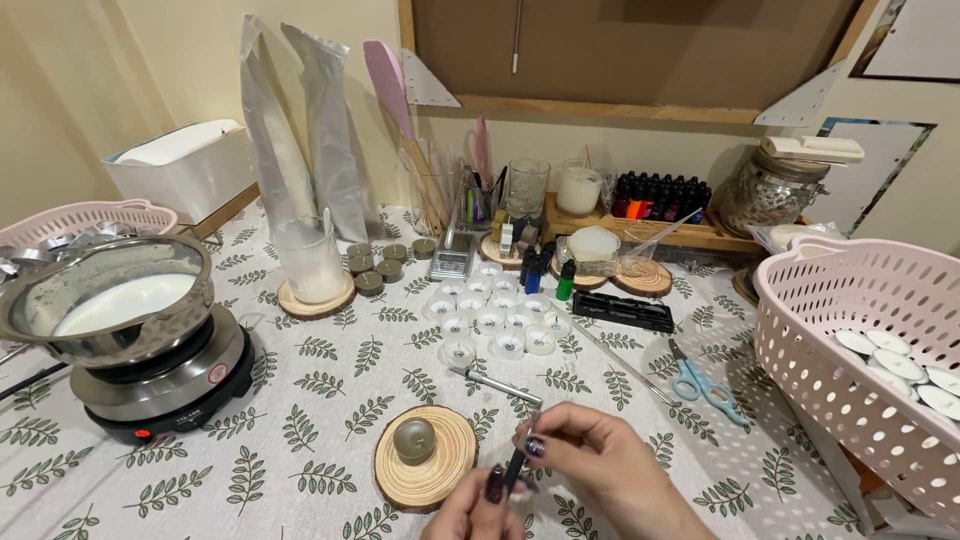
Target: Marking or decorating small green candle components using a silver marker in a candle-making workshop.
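At the bottom edge, both hands meet over the leaf-printed tablecloth (pixel 320 385): the left hand (pixel 478 510) and the right hand (pixel 600 460) pinch a thin dark stick-like tool (pixel 516 465) between their fingertips, fingers closed narrowly around it; what kind of tool it is cannot be told. Just left of the hands a round wooden slice (pixel 425 470) carries a small grey-green lidded tin (pixel 414 440). A metal rod (pixel 495 385) lies just beyond. Further out sits a cluster of clear tealight cups (pixel 495 315), with blue-handled scissors (pixel 705 385) to the right and a pink basket (pixel 850 340) holding filled white cups. On the left a steel pot of white liquid (pixel 120 300) rests on a small electric hotplate (pixel 165 385). Near the wall stand a glass beaker (pixel 310 260), silver pouches (pixel 300 130) and dark little bottles (pixel 660 195).
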